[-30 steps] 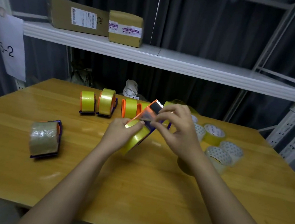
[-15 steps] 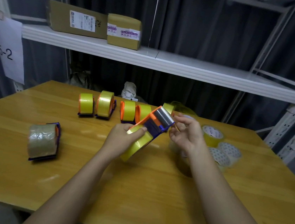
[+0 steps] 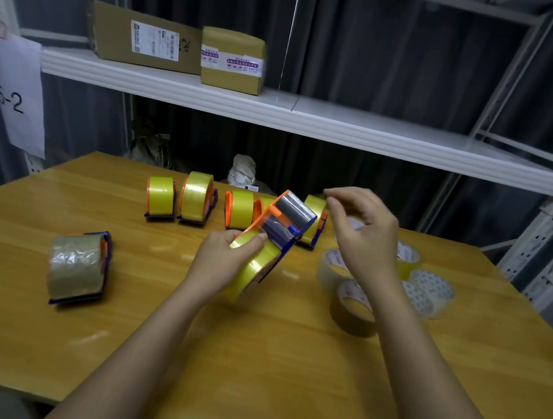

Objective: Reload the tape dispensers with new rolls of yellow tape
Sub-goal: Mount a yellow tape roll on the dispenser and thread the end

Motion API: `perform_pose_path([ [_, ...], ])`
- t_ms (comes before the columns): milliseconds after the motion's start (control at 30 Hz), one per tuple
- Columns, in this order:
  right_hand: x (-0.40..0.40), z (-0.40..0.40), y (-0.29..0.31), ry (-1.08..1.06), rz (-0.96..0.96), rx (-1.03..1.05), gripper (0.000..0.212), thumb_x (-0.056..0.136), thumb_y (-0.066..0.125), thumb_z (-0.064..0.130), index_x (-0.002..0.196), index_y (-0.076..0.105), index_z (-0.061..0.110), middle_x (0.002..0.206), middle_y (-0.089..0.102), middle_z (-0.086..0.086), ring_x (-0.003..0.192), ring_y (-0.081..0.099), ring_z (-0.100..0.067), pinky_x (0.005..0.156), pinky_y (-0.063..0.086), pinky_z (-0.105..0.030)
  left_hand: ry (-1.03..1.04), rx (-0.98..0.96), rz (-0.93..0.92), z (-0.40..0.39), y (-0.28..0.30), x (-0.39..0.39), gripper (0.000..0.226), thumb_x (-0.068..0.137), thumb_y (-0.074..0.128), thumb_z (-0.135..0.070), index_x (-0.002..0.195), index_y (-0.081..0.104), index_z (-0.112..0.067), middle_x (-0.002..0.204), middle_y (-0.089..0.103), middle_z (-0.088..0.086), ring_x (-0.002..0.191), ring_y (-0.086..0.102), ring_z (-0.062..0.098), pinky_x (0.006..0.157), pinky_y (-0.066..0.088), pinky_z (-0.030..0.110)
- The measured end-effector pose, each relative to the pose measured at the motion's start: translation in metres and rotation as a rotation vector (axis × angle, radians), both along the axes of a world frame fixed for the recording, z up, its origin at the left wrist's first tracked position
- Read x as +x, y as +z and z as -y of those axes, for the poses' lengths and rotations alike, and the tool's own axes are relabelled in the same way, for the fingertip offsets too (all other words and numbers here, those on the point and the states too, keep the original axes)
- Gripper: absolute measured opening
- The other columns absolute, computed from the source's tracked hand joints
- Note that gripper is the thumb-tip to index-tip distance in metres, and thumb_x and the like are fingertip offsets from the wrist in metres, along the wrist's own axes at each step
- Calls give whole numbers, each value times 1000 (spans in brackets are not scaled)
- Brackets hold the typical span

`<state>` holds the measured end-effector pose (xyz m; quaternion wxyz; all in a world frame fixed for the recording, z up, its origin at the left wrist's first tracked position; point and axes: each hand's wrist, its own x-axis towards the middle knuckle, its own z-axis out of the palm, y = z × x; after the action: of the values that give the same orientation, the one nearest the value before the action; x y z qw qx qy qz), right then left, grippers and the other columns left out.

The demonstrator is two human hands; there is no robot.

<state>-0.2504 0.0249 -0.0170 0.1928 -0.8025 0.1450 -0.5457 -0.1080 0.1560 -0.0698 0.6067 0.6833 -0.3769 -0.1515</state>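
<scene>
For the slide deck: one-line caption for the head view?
Left hand holds a yellow-taped dispenser above the table; right hand hovers beside it.

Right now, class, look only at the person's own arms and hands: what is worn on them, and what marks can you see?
Both forearms are bare up to the bottom edge of the picture: no sleeves show. The left hand and right hand wear no gloves. No watch, bracelet or ring is visible, and no markings show. The fingernails look short and unpainted.
</scene>
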Motion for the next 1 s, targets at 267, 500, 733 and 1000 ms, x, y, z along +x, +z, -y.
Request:
perform_pose_path([
  [267,9,-1,-1,64,-149,478,18,97,56,27,106,70,20,95,68,10,98,64,-8,77,55,-24,-23,-19,45,2,-1,-4,45,85,65,-42,82,67,2,79,65,26,75,62,42,62,50,46],
  [500,10,2,5,121,-117,666,12,94,60,19,101,71,21,98,71,1,97,66,-14,85,57,-37,-19,-22,58,0,3,-5,53,79,61,-50,85,66,3,80,64,27,75,62,43,68,52,53],
  [733,8,3,11,186,-84,767,17,91,63,10,107,68,14,99,71,-3,95,67,-13,74,58,-23,-11,-15,50,0,4,-6,47,86,64,-43,84,65,4,77,64,27,71,62,44,66,51,55],
  [1000,7,6,20,301,14,913,20,86,66,1,101,68,15,98,72,-7,87,68,-13,82,58,-27,-25,4,11,-1,5,-8,43,84,64,-46,81,66,-3,72,65,25,67,62,46,62,52,60],
])
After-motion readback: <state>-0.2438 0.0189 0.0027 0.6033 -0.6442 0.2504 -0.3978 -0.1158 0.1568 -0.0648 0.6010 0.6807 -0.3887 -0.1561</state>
